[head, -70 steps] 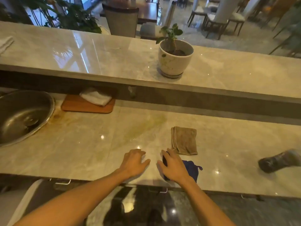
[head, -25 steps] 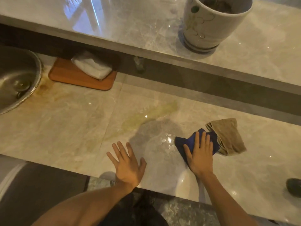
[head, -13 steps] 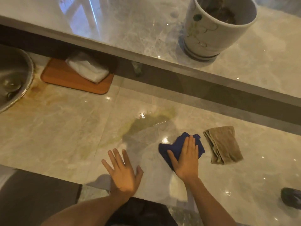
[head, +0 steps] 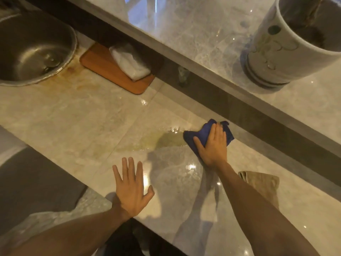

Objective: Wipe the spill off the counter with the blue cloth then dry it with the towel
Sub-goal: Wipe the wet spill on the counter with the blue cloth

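A yellowish-green spill [head: 162, 141] lies on the marble counter [head: 73, 122], running left from the blue cloth. My right hand [head: 212, 145] presses flat on the blue cloth [head: 204, 132], which sits at the spill's right end, close to the dark back ledge. The folded tan towel [head: 263, 183] lies on the counter behind my right forearm, partly hidden by it. My left hand [head: 130, 187] rests flat with fingers spread near the counter's front edge, holding nothing.
A round metal sink [head: 33, 50] is set in the counter at the far left, with rusty stains around it. A wooden board [head: 103, 71] carrying a white folded cloth [head: 129, 61] sits under the raised ledge. A white plant pot [head: 287, 52] stands on the upper shelf.
My right hand has pushed the blue cloth away from the towel, forward and left, up to the spill's right end. My left hand stayed flat near the front edge.
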